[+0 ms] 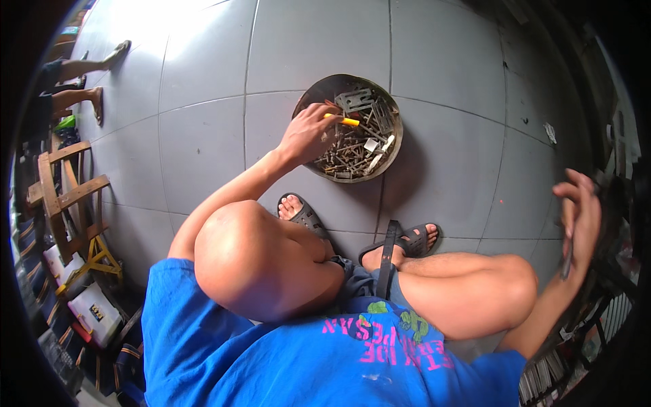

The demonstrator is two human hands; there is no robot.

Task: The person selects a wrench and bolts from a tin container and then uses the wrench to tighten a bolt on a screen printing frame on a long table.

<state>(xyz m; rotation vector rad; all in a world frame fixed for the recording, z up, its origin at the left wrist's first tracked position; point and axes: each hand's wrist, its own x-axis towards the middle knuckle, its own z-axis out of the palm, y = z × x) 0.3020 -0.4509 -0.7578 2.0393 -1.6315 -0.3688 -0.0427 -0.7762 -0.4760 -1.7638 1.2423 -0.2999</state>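
On the tiled floor in front of my feet stands a round metal basin, filled with loose screws and bolts, metal plates and a few white pieces. My left hand is over its left side, fingers closed around a short yellow stick-like piece that points right. The fingers hide part of this piece. Out at the far right, my right hand is raised, its fingers partly curled. A thin dark metal piece lies along its palm, apart from the basin.
Wooden frame, yellow metal stand and white box line the left side. Another person's legs show at upper left. Dark racks and stacked items line the right. My sandalled feet are close below the basin.
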